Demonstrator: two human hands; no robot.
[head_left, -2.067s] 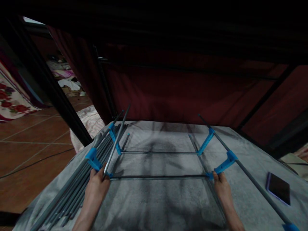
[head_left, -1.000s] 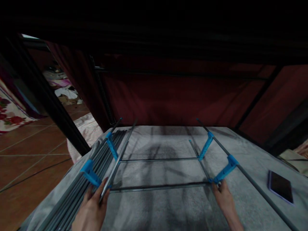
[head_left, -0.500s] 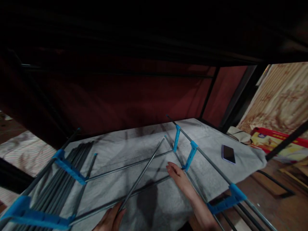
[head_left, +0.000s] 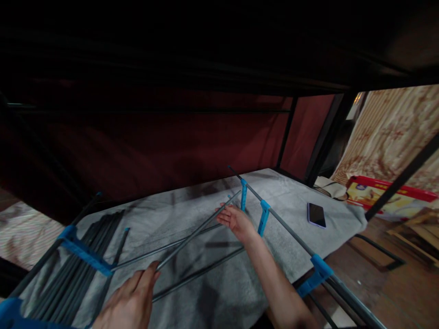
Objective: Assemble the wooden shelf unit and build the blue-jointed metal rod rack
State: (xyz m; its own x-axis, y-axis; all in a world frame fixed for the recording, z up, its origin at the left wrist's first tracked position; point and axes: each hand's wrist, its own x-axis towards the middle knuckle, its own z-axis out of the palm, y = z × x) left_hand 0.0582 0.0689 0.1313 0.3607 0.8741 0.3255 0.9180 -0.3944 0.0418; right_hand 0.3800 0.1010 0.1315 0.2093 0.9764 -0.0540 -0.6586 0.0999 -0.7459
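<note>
My left hand [head_left: 128, 297] is closed around the near end of a thin grey metal tube [head_left: 192, 236], which slants up and away to the right. Near the tube's far end is my right hand [head_left: 236, 223], palm up, its fingers stretched out and apart beneath or against the tube; I cannot tell if they bear it. Below lies a frame of grey tubes with blue plastic connectors: one connector [head_left: 85, 250] on the left side, another [head_left: 263, 217] beside my right wrist. A crossbar [head_left: 202, 273] joins the two sides and is partly hidden by my hands.
Several loose dark grey tubes [head_left: 78, 269] lie bundled at the left on the grey cloth [head_left: 288, 249]. A phone [head_left: 316, 215] rests on the right. Dark bed-like posts [head_left: 329, 137] and a low upper deck enclose the space. A red and yellow box [head_left: 387, 198] stands beyond.
My left hand has raised the tube's near end and moved forward. My right hand has moved left and away to the tube's far end. The view has shifted slightly right.
</note>
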